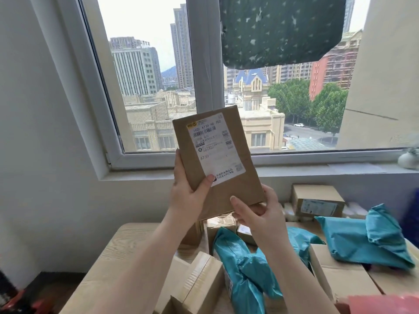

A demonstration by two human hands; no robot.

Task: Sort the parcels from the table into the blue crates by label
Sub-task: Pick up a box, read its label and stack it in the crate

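Brown parcel (217, 164), held upright before the window (154, 87) at 12 o'clock above the table (127, 241); left hand (192, 196) and right hand (258, 214) grip its lower corners. Label (216, 148) reads "A730". Teal mailers (247, 268) at 5 o'clock.

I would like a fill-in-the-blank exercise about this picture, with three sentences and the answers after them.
1. The brown cardboard parcel is held up by ____ hands, the left hand and the right hand.
2. The white label on the parcel faces the ____.
3. The soft mailer bags on the table are ____ in colour.

Missing words: both; camera; teal
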